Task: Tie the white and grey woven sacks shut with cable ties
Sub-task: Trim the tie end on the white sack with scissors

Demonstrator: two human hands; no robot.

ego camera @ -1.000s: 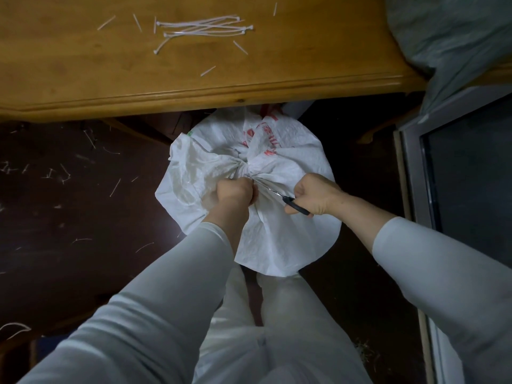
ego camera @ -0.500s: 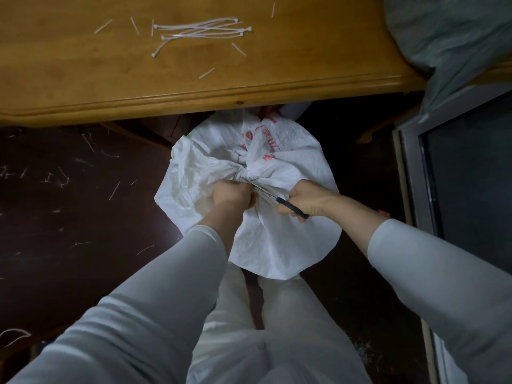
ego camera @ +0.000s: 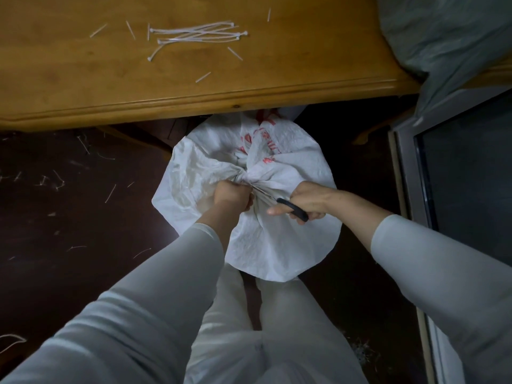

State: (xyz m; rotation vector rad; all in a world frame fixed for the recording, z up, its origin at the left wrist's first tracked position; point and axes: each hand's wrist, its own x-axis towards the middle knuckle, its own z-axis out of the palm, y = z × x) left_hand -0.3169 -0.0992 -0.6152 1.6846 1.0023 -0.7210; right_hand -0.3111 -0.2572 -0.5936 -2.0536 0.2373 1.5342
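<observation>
Left hand [ego camera: 232, 194], a closed fist gripping the gathered neck of the white woven sack [ego camera: 279, 239]. Right hand [ego camera: 306, 200] clasps the black handles of scissors [ego camera: 288, 207], the thin metal blades angled toward the bunched neck beside the left fist. The crinkled sack, printed in red, stands on the dark floor [ego camera: 69, 217] before the person's pale trousers. Smooth white cable ties [ego camera: 198, 37] and clipped ends lie on the varnished wooden table [ego camera: 304, 65]; a grey sack [ego camera: 454, 31] rests at its right corner.
</observation>
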